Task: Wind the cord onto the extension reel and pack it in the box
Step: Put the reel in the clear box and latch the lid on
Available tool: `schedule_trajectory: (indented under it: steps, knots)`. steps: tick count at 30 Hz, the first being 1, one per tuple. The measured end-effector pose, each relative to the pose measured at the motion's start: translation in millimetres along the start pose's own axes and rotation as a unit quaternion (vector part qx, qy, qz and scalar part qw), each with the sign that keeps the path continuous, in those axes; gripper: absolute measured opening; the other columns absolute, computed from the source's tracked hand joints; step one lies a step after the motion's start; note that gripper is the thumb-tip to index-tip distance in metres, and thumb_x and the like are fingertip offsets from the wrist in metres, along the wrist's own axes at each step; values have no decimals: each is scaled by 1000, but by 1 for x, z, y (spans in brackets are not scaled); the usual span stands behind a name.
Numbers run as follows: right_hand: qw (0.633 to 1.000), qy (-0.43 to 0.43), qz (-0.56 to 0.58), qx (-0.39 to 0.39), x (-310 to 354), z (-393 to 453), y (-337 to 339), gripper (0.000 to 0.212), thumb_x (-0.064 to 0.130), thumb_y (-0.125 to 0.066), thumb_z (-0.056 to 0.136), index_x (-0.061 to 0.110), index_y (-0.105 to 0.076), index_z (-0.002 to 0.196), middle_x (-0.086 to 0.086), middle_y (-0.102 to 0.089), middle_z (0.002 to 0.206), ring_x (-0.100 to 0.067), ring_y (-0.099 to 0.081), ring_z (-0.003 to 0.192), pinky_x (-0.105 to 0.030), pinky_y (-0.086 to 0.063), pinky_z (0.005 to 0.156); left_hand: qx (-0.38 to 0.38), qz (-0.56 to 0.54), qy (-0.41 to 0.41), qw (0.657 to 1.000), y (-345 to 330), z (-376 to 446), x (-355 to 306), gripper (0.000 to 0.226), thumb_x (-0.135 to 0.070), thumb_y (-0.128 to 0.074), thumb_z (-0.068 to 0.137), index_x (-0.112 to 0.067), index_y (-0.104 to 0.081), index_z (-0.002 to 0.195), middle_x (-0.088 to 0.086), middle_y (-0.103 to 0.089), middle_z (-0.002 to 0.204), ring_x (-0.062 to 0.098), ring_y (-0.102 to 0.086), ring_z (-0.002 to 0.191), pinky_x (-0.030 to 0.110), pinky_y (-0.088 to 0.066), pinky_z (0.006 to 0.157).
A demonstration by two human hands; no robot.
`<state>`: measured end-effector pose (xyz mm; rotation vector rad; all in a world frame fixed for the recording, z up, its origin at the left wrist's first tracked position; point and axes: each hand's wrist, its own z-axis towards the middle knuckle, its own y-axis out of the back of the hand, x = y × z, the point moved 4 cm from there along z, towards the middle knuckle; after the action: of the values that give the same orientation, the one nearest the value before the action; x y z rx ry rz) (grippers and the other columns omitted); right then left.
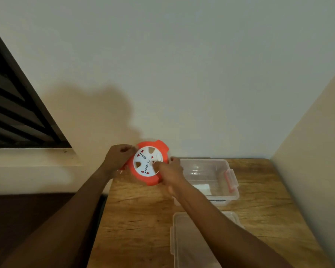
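Observation:
I hold an orange extension reel (150, 147) with a white socket face up in the air, above the far left part of the wooden table (143, 213). My left hand (117, 158) grips its left rim. My right hand (171, 170) is on the white face at the lower right, fingers pressed on it. No loose cord is visible. The clear plastic box (211, 176) with orange clips stands open just right of the reel, with a white slip on its floor.
The box's clear lid (193, 242) lies on the table nearer to me, partly under my right forearm. A wall rises right behind the table and another on the right. A dark slatted window is at the left.

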<state>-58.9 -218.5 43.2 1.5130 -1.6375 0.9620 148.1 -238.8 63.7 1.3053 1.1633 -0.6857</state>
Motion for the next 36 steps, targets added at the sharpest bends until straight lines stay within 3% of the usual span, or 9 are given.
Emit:
schedule_trajectory:
  steps: [4,9,13,16,21,24,26,31,36]
  knots:
    - [999,28,2,-43,30,13,68,78,17,-76,77,17,-33,142,-12,-51,130,-30,-64,101,-43,-61,70,35,-3,-45,998,-59,5,-46,12,-28,-72,95,-19,-78,100,5,-79,91,25,-76,77,32,-62,56]
    - [997,30,-35,-58,44,29,152,65,16,-75,81,16,-38,135,-1,-57,103,-19,-62,84,-28,-51,47,79,-8,-65,995,-139,-4,-71,20,-8,-64,95,-22,-75,105,-3,-77,86,11,-74,65,28,-59,54]
    - [983,57,-155,-79,41,45,199,46,17,-75,79,10,-49,116,-4,-63,103,-14,-61,81,-29,-52,57,83,-22,-44,995,-184,-15,-61,36,-8,-60,98,-38,-69,81,-5,-76,83,10,-74,57,34,-60,58]
    - [961,67,-258,-69,33,54,214,59,20,-78,78,9,-46,127,-5,-58,106,-19,-62,86,-35,-59,68,95,-44,-7,995,-205,-26,-46,35,-12,-55,102,-38,-67,83,-6,-75,86,9,-78,65,29,-62,54]
    - [867,105,-486,-38,19,59,220,63,42,-78,75,14,-53,124,-4,-66,115,-20,-64,95,-35,-57,79,96,-24,16,995,-224,-41,-29,27,-13,-49,104,-31,-68,102,0,-76,94,15,-75,75,21,-56,48]
    - [783,133,-607,-41,17,61,218,59,61,-70,76,19,-64,118,-2,-71,110,-19,-65,99,-40,-52,92,116,-22,8,993,-231,-45,-17,26,-8,-46,106,-11,-70,114,12,-77,101,28,-78,87,41,-67,69]
    - [742,133,-655,-55,11,62,218,66,69,-64,76,23,-62,123,-5,-66,123,-25,-55,119,-47,-39,107,130,-28,0,991,-232,-47,-9,24,-8,-49,106,-7,-71,115,15,-78,103,32,-78,91,47,-66,78]
    - [756,110,-642,-63,-16,69,224,84,71,-68,70,33,-44,141,-12,-29,153,-36,-22,142,-57,-21,113,156,-83,66,982,-240,-53,12,18,-13,-55,104,-15,-70,114,1,-82,91,21,-80,85,33,-66,65]
    - [773,64,-630,-35,-34,83,226,87,71,-68,70,26,-45,141,-10,-29,157,-36,-18,146,-60,-22,114,160,-82,114,977,-247,-59,19,18,-16,-56,104,-27,-69,108,1,-82,94,24,-79,88,42,-67,76]
